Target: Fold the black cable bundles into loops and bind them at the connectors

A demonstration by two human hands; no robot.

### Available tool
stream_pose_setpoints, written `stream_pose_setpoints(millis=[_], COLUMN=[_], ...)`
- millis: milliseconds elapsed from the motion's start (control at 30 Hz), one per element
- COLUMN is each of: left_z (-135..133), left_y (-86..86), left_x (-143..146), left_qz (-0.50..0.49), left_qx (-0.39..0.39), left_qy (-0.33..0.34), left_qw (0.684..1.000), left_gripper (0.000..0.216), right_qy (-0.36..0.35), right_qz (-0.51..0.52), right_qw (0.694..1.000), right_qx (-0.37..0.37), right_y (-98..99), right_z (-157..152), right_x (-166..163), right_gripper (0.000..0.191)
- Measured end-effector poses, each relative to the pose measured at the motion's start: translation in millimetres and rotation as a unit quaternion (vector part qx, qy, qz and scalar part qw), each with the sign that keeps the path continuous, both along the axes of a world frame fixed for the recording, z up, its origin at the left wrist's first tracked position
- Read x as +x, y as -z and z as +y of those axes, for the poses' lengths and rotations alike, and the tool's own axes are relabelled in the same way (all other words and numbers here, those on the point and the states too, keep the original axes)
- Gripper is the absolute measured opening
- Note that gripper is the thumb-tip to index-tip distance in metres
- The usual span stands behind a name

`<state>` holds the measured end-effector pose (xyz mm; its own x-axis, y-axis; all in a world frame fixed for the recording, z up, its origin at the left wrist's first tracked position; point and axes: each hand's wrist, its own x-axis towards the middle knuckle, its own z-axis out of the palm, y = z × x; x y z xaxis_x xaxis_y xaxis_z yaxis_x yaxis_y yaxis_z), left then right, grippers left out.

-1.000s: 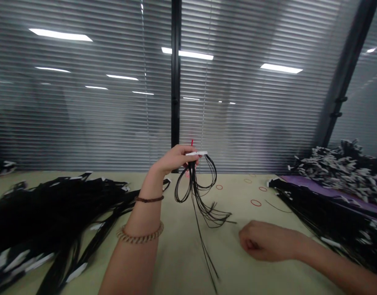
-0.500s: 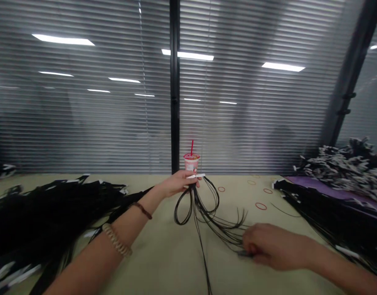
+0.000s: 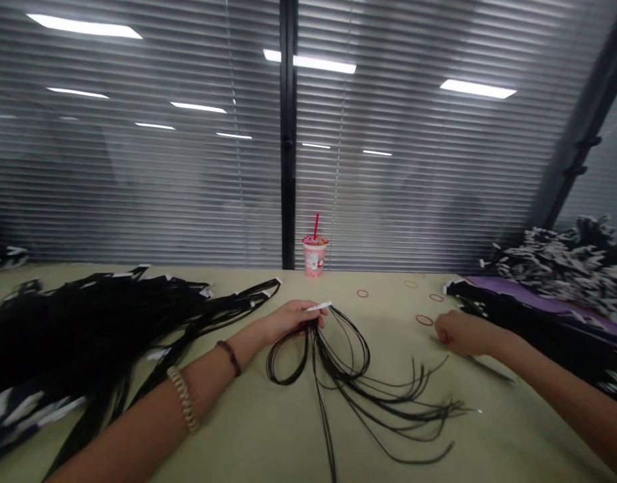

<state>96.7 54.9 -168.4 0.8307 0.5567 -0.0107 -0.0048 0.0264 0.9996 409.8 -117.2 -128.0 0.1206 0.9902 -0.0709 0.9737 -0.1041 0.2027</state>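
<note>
My left hand (image 3: 293, 318) is closed around a looped bundle of thin black cables (image 3: 333, 359), just below its white end piece (image 3: 321, 306). Loops hang on both sides of the fingers, and the loose ends fan out over the table to the right. Off to the right, my right hand (image 3: 462, 333) is closed low over the table, beside a red rubber band (image 3: 424, 320). A thin dark piece shows under its fingers and wrist; what it is I cannot make out.
Black cables with white ends (image 3: 112, 315) are heaped on the left. More black cables (image 3: 534, 335) and a pile of white-tipped ones (image 3: 575, 268) lie at the right over purple material (image 3: 510, 292). A pink cup with a straw (image 3: 314, 258) stands by the blinds.
My right hand has moved away from the cable ends, up and to the right toward the rubber bands. The ends now lie spread on the table. My left hand still holds the bundle, slightly lower in view.
</note>
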Motion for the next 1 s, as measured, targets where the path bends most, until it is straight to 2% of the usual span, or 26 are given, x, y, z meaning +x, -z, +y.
stream_pose_setpoints(millis=[100, 167, 200, 267, 333, 400, 467, 600, 767, 867, 1000], left_z=[-4.3, -6.3, -7.3, -9.3, -11.6, -13.8, -16.4, -26.1, -35.9, -34.7, -31.9], left_y=[-1.7, -1.7, -1.3, 0.1, 2.3, 4.6, 6.1, 5.8, 3.9, 4.5, 5.6], left_x=[0.6, 1.7, 2.3, 3.9, 5.6, 7.1, 8.4, 12.0, 16.5, 17.1, 16.8], left_qz=[-0.024, -0.027, -0.023, -0.004, 0.025, 0.048, 0.063, 0.076, 0.082, 0.088, 0.088], left_qx=[-0.031, -0.05, -0.058, -0.06, -0.039, -0.008, 0.014, 0.06, 0.128, 0.147, 0.171], left_qy=[0.001, -0.006, -0.002, 0.016, 0.039, 0.057, 0.067, 0.06, 0.041, 0.052, 0.061], left_qw=[0.999, 0.998, 0.998, 0.998, 0.998, 0.997, 0.996, 0.994, 0.988, 0.984, 0.979], left_gripper=[0.033, 0.036, 0.038, 0.04, 0.041, 0.041, 0.042, 0.042, 0.044, 0.043, 0.045], right_qy=[0.015, -0.032, -0.075, -0.135, -0.195, -0.221, -0.233, -0.185, -0.143, -0.132, -0.153], right_qz=[0.008, 0.081, 0.151, 0.294, 0.42, 0.498, 0.519, 0.536, 0.614, 0.623, 0.624], right_qw=[0.997, 0.984, 0.971, 0.931, 0.876, 0.833, 0.819, 0.812, 0.76, 0.759, 0.76], right_qx=[0.073, 0.157, 0.172, 0.171, 0.137, 0.096, 0.078, 0.138, 0.157, 0.139, 0.099], right_y=[2.2, 0.4, -0.3, 1.8, 10.8, 25.4, 41.2, 60.0, 59.5, 56.4, 52.3], right_z=[7.3, 12.2, 15.0, 21.1, 27.3, 33.0, 38.4, 47.7, 50.0, 48.1, 46.3], right_x=[-9.1, -31.7, -47.0, -80.7, -111.7, -133.4, -144.2, -145.7, -145.0, -145.7, -144.6], right_gripper=[0.022, 0.021, 0.021, 0.021, 0.021, 0.022, 0.021, 0.026, 0.019, 0.018, 0.026])
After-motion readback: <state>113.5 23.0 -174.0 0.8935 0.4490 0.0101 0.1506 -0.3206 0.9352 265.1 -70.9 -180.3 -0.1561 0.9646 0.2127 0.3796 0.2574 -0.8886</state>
